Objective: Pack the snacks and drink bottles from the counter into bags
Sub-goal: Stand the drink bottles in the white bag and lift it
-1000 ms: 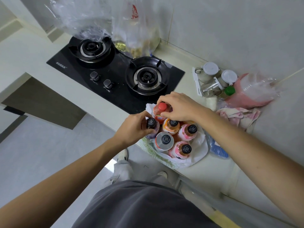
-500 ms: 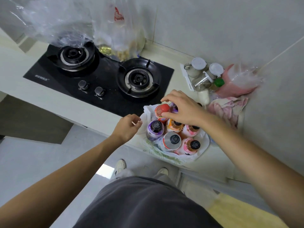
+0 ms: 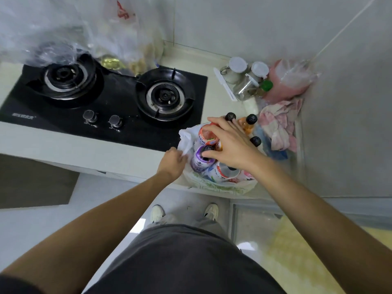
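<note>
Step in hand: I read this as settling the drink bottles inside the white plastic carrier bag with green print [image 3: 214, 185], which stands at the front edge of the pale counter [image 3: 110, 149], just right of the black glass two-burner gas hob [image 3: 118, 102].

Left hand [image 3: 172, 163]: I see its fingers curled, pinching the bag's white rim at the left side and holding the mouth apart.

Right hand [image 3: 231, 145]: spread wide, fingers straight and laid flat over the bottle tops; the thumb touches the black cap of the purple-labelled bottle [image 3: 200, 160]. I judge it to be pressing or steadying, not gripping.

Bag contents: the purple-labelled bottle, a pink-and-orange labelled bottle [image 3: 206, 135] behind it, and a white bottle with a red band [image 3: 224, 171] in front, packed close and touching.

Still outside, by my reading: three black-capped bottles [image 3: 251, 119] just behind the right hand; whether they sit inside the bag's far rim I cannot tell.

Next move calls for: keeping the rim held open with the left hand, lifting the right clear, and closing it round one black-capped bottle.
</note>
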{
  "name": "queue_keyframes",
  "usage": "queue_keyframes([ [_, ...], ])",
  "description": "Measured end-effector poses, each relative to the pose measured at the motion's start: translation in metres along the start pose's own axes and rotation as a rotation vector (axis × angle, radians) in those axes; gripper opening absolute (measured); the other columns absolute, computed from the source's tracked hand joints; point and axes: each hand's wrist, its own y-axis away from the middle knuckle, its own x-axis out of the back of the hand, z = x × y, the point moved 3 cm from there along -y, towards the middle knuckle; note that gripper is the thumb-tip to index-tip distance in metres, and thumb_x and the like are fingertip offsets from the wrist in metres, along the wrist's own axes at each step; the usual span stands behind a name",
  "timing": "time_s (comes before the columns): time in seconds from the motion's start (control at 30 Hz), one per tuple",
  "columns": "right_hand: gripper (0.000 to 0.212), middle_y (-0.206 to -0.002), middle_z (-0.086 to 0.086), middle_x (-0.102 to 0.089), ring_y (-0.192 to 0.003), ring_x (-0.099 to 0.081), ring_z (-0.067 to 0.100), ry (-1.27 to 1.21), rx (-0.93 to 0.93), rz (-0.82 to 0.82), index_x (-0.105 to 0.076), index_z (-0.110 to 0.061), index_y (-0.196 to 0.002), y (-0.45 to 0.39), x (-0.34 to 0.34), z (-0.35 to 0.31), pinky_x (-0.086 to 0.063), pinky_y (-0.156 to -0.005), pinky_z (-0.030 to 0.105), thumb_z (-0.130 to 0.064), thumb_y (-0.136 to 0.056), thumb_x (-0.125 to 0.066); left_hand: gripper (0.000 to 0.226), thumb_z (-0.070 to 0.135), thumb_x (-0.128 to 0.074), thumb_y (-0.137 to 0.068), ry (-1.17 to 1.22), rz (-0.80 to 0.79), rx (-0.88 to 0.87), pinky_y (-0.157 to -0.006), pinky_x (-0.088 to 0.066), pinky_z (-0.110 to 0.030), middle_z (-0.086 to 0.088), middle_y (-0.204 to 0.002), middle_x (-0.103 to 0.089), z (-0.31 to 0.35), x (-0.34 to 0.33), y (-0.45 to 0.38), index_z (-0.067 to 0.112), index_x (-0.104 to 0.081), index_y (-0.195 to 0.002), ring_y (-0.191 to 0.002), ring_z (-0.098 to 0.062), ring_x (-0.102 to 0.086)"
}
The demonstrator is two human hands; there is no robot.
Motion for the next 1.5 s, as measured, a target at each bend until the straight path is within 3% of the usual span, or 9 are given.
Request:
queue_keyframes([
  [0.33, 0.066, -0.158, -0.009, -0.038, -0.14, -0.04, 0.022, -0.019, -0.059, 0.011, -0.059, -0.026, -0.137, 0.001, 0.004, -0.004, -0.023, -0.12, 0.038, -0.052, -0.08, -0.081, 0.034, 0.024, -0.052, -0.106, 0.223, 0.029, -0.158, -0.06, -0.038, -0.025, -0.008, -0.076, -0.057, 0.013, 0.047, 0.038, 0.007, -0.056, -0.077, -0.066, -0.014, -0.049],
  [0.57, 0.072, -0.156, -0.009, -0.039, -0.136, -0.041, 0.018, -0.019, -0.038, 0.017, -0.057, -0.024, -0.141, 0.004, 0.006, -0.005, -0.026, -0.118, 0.037, -0.053, -0.08, -0.081, 0.037, 0.011, -0.052, -0.105, 0.472, 0.259, -0.265, -0.057, -0.039, -0.01, 0.003, -0.07, -0.046, 0.074, 0.109, 0.071, 0.012, -0.046, -0.068, -0.059, 0.001, -0.047],
  [0.77, 0.068, -0.157, -0.006, -0.038, -0.14, -0.041, 0.022, -0.017, 0.011, 0.033, -0.059, -0.024, -0.135, 0.003, 0.001, 0.001, -0.029, -0.12, 0.041, -0.06, -0.08, -0.077, 0.03, 0.02, -0.057, -0.102, 0.472, 0.345, -0.385, -0.068, -0.043, -0.041, -0.019, -0.084, -0.054, 0.118, 0.12, 0.065, -0.003, -0.055, -0.082, -0.078, -0.035, -0.052],
  [0.87, 0.064, -0.16, -0.003, -0.037, -0.144, -0.038, 0.023, -0.024, 0.036, 0.032, -0.059, -0.024, -0.133, 0.005, 0.005, 0.003, -0.027, -0.122, 0.044, -0.059, -0.082, -0.076, 0.025, 0.019, -0.056, -0.101, 0.49, 0.276, -0.344, -0.07, -0.046, -0.03, 0.0, -0.083, -0.063, 0.133, 0.113, 0.062, 0.0, -0.066, -0.088, -0.079, -0.023, -0.058],
  [0.97, 0.059, -0.159, -0.006, -0.039, -0.143, -0.037, 0.02, -0.111, 0.042, 0.127, -0.056, -0.024, -0.142, 0.02, 0.022, 0.008, -0.03, -0.119, 0.037, -0.052, -0.092, -0.071, 0.021, 0.016, -0.059, -0.101, 0.48, 0.198, -0.328, -0.076, -0.046, -0.012, 0.008, -0.087, -0.07, 0.143, 0.104, 0.061, 0.004, -0.07, -0.089, -0.084, -0.006, -0.065],
  [1.1, 0.041, -0.136, -0.007, -0.053, -0.126, -0.05, 0.011, -0.219, -0.069, 0.368, -0.061, -0.02, -0.136, 0.053, 0.048, 0.053, -0.042, -0.101, 0.028, -0.036, -0.098, -0.067, 0.017, 0.022, -0.065, -0.098, 0.445, 0.146, -0.304, -0.081, -0.053, -0.035, -0.012, -0.091, -0.071, 0.155, 0.09, 0.055, 0.009, -0.068, -0.088, -0.09, -0.026, -0.067],
  [1.2, 0.03, -0.125, 0.002, -0.062, -0.12, -0.055, 0.018, -0.307, -0.335, 0.455, -0.067, -0.013, -0.124, 0.075, 0.037, 0.12, -0.045, -0.098, 0.032, -0.024, -0.096, -0.07, 0.008, 0.025, -0.07, -0.096, 0.389, 0.148, -0.273, -0.079, -0.049, -0.023, 0.003, -0.088, -0.073, 0.171, 0.078, 0.053, 0.021, -0.071, -0.089, -0.086, -0.007, -0.067],
  [1.3, 0.024, -0.113, 0.006, -0.071, -0.11, -0.065, 0.025, -0.422, -0.541, 0.345, -0.069, -0.009, -0.116, 0.088, 0.007, 0.164, -0.054, -0.099, 0.046, -0.013, -0.093, -0.071, 0.006, 0.028, -0.074, -0.093, 0.298, 0.116, -0.275, -0.082, -0.05, -0.021, 0.017, -0.084, -0.073, 0.185, 0.062, 0.048, 0.028, -0.07, -0.089, -0.085, 0.005, -0.067],
  [1.5, 0.018, -0.111, 0.005, -0.073, -0.102, -0.067, 0.022, -0.465, -0.538, -0.025, -0.071, -0.015, -0.107, 0.081, -0.049, 0.171, -0.054, -0.093, 0.036, -0.015, -0.09, -0.076, 0.011, 0.032, -0.078, -0.089, -0.087, 0.133, -0.392, -0.087, -0.054, -0.032, 0.01, -0.091, -0.073, 0.203, 0.044, 0.038, 0.025, -0.071, -0.093, -0.089, -0.009, -0.068],
])
